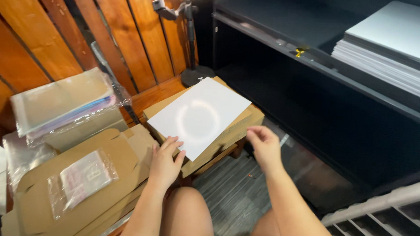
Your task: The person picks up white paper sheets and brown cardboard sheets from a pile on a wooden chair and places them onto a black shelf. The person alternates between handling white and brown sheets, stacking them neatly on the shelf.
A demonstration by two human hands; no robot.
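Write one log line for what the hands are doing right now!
left hand: touching white sheet corner | right hand: open, beside cardboard stack | sheet: flat on stack

Lamp stand (192,47), white sheet stack (389,54) on black shelf (287,46).

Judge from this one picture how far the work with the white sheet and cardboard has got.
Done: a white sheet lies on the cardboard stack. In hand: the left hand touches the sheet's near corner; the right hand hovers open beside the stack. Left: flat cardboard boxes look unfolded.
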